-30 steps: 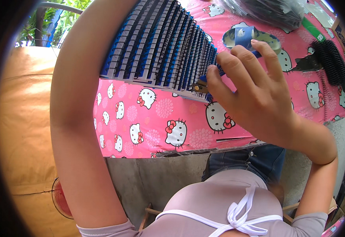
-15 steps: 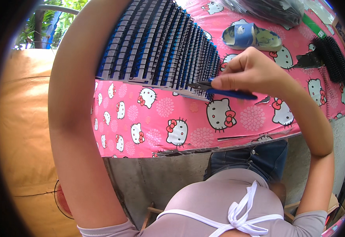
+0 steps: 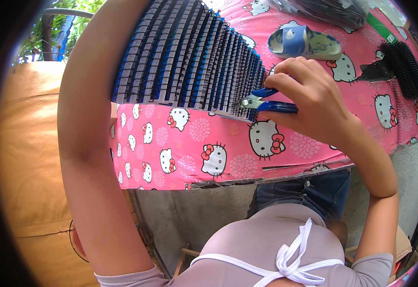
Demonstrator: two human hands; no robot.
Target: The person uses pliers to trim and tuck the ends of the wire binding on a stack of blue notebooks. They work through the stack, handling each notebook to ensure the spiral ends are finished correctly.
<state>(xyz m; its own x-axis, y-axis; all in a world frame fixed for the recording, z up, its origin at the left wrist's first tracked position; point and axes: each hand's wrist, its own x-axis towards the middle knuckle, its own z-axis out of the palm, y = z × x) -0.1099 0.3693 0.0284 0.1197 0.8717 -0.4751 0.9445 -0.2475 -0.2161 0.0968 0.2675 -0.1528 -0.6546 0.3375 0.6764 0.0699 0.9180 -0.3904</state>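
Observation:
My right hand [image 3: 309,91] is closed around the blue handles of a pair of small nippers [image 3: 271,106], fingers on one handle and thumb under the other. The metal jaws point left and reach the near right edge of a large slanted block [image 3: 185,62], made of many rows of small grey, black and blue pieces. Whether the jaws bite on a piece is too small to tell. My left forearm [image 3: 87,119] runs up along the block's left side. The left hand itself lies beyond the top edge, out of sight.
A pink cartoon-cat cloth [image 3: 185,158] covers the table. Behind my right hand lie a blue and yellowish slide sandal [image 3: 304,43], black bristled strips [image 3: 405,71] and a dark plastic bag [image 3: 333,12]. An orange sheet [image 3: 29,158] hangs at left.
My right hand has turned, and the nippers' handles, earlier mostly hidden and held together, now show spread apart. The jaws sit slightly farther right along the block's edge. The block shifted slightly.

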